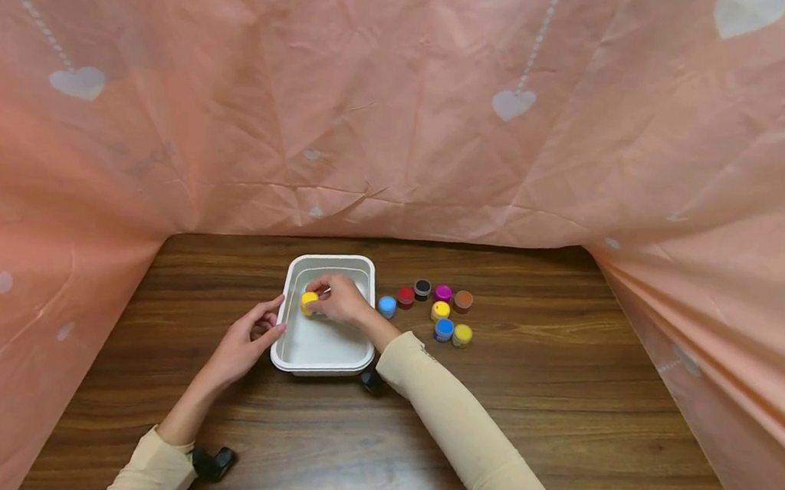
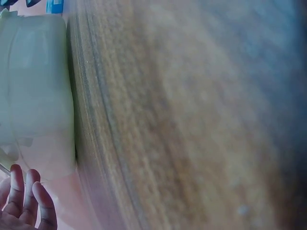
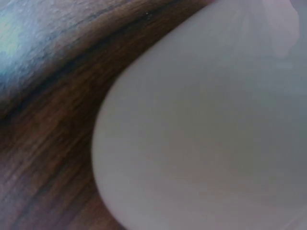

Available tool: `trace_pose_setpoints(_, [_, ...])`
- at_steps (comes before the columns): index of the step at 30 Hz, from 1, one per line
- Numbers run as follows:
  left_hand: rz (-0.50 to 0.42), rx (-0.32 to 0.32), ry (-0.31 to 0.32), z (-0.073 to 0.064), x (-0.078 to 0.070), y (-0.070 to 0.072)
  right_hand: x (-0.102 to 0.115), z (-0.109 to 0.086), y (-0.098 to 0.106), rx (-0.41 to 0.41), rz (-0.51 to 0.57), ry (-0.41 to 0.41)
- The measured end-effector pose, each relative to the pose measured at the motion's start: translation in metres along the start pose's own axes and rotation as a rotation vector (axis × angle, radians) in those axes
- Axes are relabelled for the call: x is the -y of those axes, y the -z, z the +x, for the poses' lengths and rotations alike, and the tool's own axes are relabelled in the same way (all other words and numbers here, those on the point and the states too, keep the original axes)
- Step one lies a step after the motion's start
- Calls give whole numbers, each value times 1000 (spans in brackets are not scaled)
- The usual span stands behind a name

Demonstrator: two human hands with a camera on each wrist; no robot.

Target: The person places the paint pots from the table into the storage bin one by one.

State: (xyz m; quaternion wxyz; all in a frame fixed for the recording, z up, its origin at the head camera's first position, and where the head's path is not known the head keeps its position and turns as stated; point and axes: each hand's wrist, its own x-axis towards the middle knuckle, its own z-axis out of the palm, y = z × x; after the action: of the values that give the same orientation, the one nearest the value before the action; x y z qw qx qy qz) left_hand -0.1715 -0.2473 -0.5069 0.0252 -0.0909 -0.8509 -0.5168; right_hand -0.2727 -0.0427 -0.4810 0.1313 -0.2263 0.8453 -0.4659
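A white rectangular tray [image 1: 325, 347] sits on the wooden table. Over its inside, my right hand [image 1: 341, 299] pinches a small yellow-lidded paint pot [image 1: 308, 303] between thumb and fingers, near the left wall. My left hand [image 1: 246, 340] is at the tray's left edge, with thumb and fingertips right at the rim. In the left wrist view, the fingers [image 2: 29, 194] of that hand reach up beside the pale tray side [image 2: 41, 96]. The right wrist view is filled mostly by the blurred tray [image 3: 192, 134]; the pot is not seen there.
Right of the tray stand several paint pots: light blue [image 1: 387, 306], red [image 1: 405, 297], black [image 1: 422, 290], magenta [image 1: 442, 293], brown [image 1: 463, 301], blue [image 1: 444, 330] and two yellow [image 1: 440, 310]. A pink curtain [image 1: 402, 123] hangs behind and at both sides of the table [image 1: 524, 424].
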Motion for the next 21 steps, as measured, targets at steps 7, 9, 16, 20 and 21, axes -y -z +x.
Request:
trace_pose_setpoints(7, [1, -1, -1, 1, -1, 0, 1, 1, -1, 29, -78, -12])
trace_pose_setpoints(9, [2, 1, -3, 1, -1, 0, 0, 1, -1, 25, -93, -21])
trace_pose_setpoints(16, [0, 1, 3, 0, 0, 0, -2, 2, -3, 28, -135, -23])
trace_pose_setpoints(20, [-5, 1, -2, -1, -1, 0, -1, 1, -3, 35, -152, -26])
trace_pose_setpoints(21, [-6, 0, -1, -1, -1, 0, -1, 1, -3, 34, -155, -28])
